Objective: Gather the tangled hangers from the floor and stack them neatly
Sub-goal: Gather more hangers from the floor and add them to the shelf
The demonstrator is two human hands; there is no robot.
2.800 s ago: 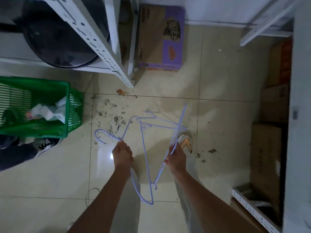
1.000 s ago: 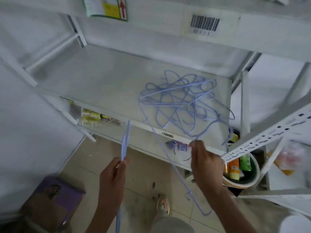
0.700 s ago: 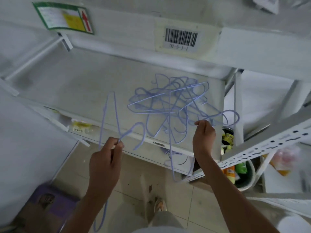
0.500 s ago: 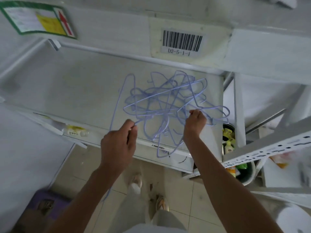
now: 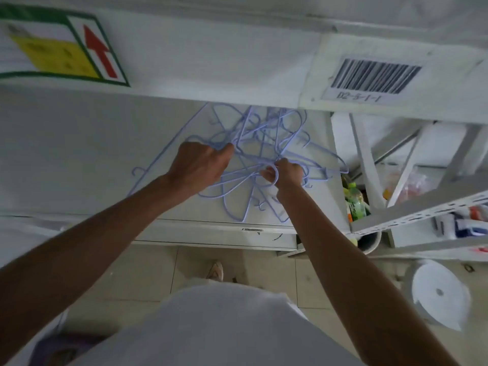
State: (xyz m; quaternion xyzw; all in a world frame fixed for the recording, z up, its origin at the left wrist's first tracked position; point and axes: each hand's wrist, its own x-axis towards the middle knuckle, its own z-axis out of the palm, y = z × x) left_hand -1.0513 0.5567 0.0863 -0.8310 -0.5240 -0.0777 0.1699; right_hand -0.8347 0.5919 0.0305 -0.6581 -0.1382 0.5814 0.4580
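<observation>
Head view, only one here: tangle of thin lilac wire hangers [image 5: 264, 165] lies on the white metal shelf [image 5: 79, 154], near its front right corner, not on the floor. Left hand [image 5: 200, 165] is curled shut, knuckles up, fingers pinched on wires at the left side of the heap; right hand [image 5: 286, 174] is closed on a hook loop at the heap's right, thumb and fingers through/around it. Risks, as a guess: hooks & shoulders are interlocked every which way, so pulling one hanger w/o freeing its hook would likely drag the whole clump toward the shelf edge and over, back to the tiled floor [image 5: 237, 268]. A few wire ends already poke out past the right edge above the bottles [image 5: 355, 202] on the level below; a snag there could tip them. Thin wire could also bend if yanked. One long hanger [image 5: 169, 151] splays out left of the heap, apart from the knot but w/ its far end running into it. Look of the thing: pale purple, glossy coated wire, many loops crossing, count can't be told; still a tangle, no neat stack yet.
</observation>
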